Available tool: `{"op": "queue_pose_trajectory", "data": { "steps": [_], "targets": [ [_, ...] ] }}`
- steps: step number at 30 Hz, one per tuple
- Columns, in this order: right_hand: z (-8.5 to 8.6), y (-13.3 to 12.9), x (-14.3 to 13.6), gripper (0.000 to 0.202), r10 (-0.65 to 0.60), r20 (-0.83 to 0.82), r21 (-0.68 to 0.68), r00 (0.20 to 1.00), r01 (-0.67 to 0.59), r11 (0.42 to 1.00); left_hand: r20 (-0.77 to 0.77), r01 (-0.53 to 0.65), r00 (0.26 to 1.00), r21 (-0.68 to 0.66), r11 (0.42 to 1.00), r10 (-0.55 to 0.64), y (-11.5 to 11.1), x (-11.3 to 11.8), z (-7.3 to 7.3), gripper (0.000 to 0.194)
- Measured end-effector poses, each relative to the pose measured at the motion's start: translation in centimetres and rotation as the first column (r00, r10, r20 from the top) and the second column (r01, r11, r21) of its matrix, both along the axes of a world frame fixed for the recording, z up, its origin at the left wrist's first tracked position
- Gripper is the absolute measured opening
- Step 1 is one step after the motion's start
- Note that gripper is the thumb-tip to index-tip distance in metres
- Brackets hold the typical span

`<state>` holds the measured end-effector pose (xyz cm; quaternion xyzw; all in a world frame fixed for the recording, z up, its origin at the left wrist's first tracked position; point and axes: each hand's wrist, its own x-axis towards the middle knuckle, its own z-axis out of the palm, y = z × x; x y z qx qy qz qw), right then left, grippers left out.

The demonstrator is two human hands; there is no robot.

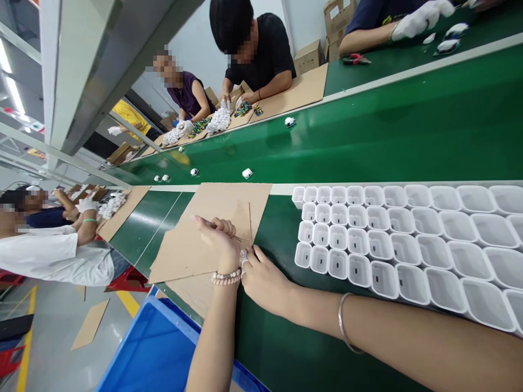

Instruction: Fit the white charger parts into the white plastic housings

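Observation:
My left hand (220,239), with a beaded bracelet at the wrist, is curled over a brown cardboard sheet (192,239) on the green bench. Its fingers are closed around something thin and dark that I cannot make out. Beside it, my right hand (265,280) has bent fingers at the sheet's right edge and seems to pinch the cardboard there. A white covering shows on one of its fingertips, and a silver bangle circles that forearm. Near the two hands, a thin dark line, like a slit or raised edge, runs up the cardboard.
Rows of white plastic cups (355,245) stand at the right. Beyond the bench runs a green conveyor belt (368,130) carrying small white parts (247,173). A blue bin (151,343) is below at left. Co-workers sit across the belt and at left; red-handled pliers (357,59) lie opposite.

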<state>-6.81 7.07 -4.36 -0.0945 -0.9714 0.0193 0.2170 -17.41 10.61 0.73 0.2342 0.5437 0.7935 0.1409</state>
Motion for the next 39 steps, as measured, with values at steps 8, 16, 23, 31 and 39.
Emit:
{"op": "queue_pose_trajectory", "data": {
  "steps": [8,16,23,31,39],
  "targets": [
    [-0.21,-0.07,-0.13,0.024,-0.008,-0.008,0.006,1.000,0.008,1.000,0.027,-0.025,0.999,0.012,1.000,0.025,-0.16,-0.10,0.06,0.067],
    [-0.45,-0.13,-0.35,0.027,-0.017,-0.017,0.023,1.000,0.018,1.000,0.019,-0.025,1.000,0.063,0.998,0.024,-0.48,-0.28,0.52,0.071],
    [-0.42,-0.07,-0.28,0.026,-0.007,-0.013,0.018,1.000,0.007,1.000,0.035,-0.017,0.999,0.033,0.999,0.015,-0.31,-0.23,0.09,0.070],
    [-0.23,-0.04,-0.18,0.024,-0.002,-0.005,0.010,1.000,0.003,1.000,0.031,-0.014,0.999,0.017,1.000,0.014,-0.16,0.11,0.13,0.068],
    [-0.34,-0.06,-0.26,0.024,-0.010,-0.008,0.004,1.000,0.010,1.000,0.017,-0.022,1.000,0.030,0.999,0.022,-0.13,0.30,-0.14,0.067]
  ]
}}
